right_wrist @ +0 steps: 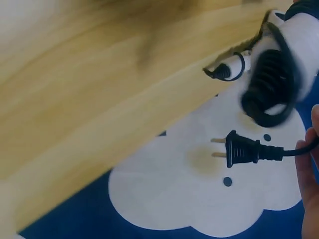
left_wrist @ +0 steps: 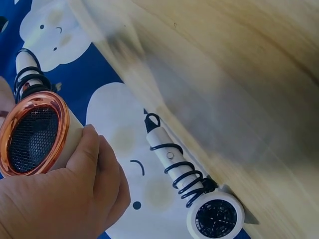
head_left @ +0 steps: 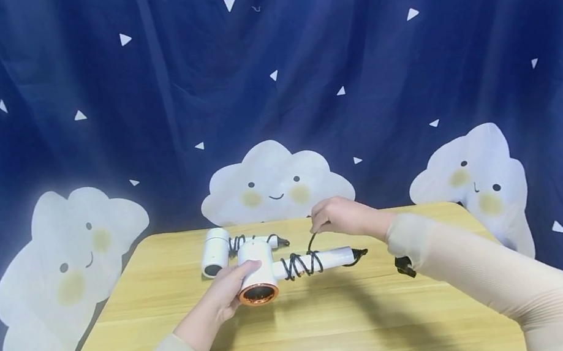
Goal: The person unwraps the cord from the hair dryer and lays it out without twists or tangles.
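Observation:
A white hair dryer (head_left: 255, 260) with a copper-coloured ring round its mesh end is held above the table by my left hand (head_left: 229, 288), which grips its barrel. Black cord (head_left: 302, 265) winds in loops round the handle, which points right. My right hand (head_left: 343, 217) pinches a length of that cord, lifted up over the handle. In the right wrist view, the cord's two-pin plug (right_wrist: 242, 148) sticks out beyond the fingers. The copper ring (left_wrist: 64, 124) and the curled left fingers (left_wrist: 102, 169) show close up in the left wrist view.
Behind the held one, a second white hair dryer (head_left: 216, 250) lies on the wooden table (head_left: 310, 344), its cord wrapped round its handle. A dark blue curtain (head_left: 220, 74) with clouds and triangles hangs just past the table's far edge.

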